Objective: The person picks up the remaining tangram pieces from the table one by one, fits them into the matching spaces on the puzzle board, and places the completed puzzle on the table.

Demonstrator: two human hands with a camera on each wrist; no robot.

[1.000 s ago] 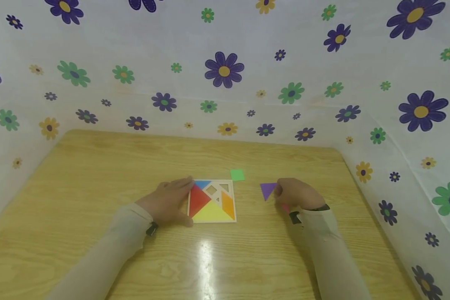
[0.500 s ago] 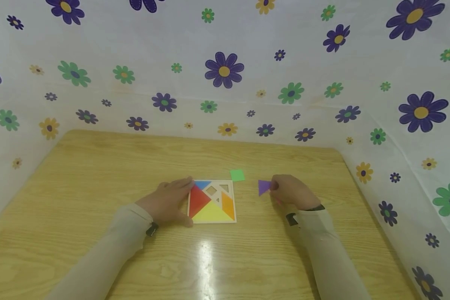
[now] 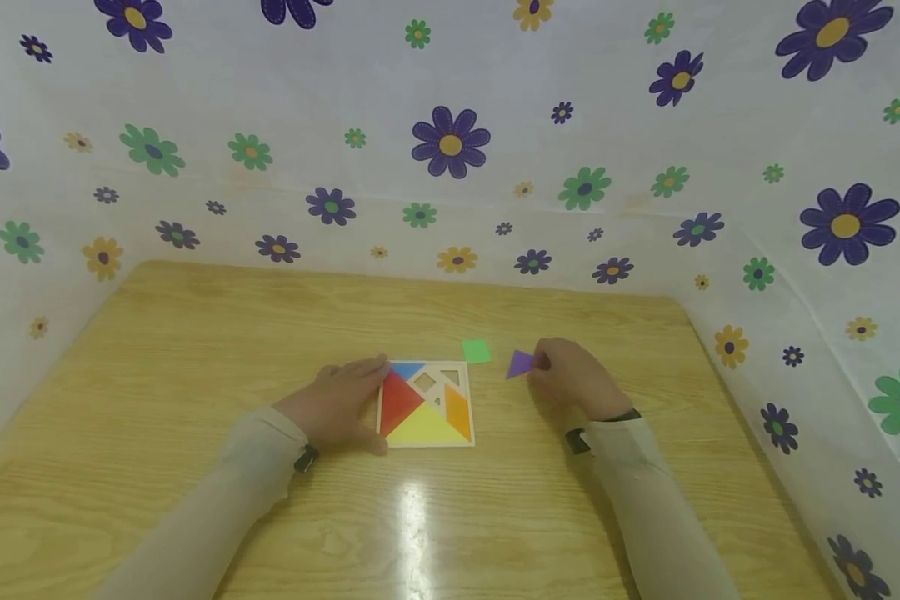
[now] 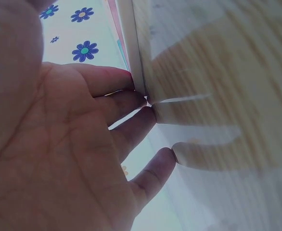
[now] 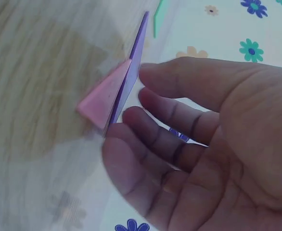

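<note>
Fingers of the right hand (image 3: 579, 379) pinch a purple triangle (image 3: 521, 364) off to the right of the puzzle board (image 3: 437, 387) — a pink triangle (image 5: 101, 98) shows against it, whether gripped too I can't tell. Left hand (image 3: 333, 408), thumb and fingers spread wide, rests on the board's left edge. Green square (image 3: 476, 352) lies by the board's far right corner; red piece (image 3: 400, 402) and yellow piece (image 3: 427, 427) sit inside the board.

Head view looks down; close wrist views share its table (image 3: 330, 533).
</note>
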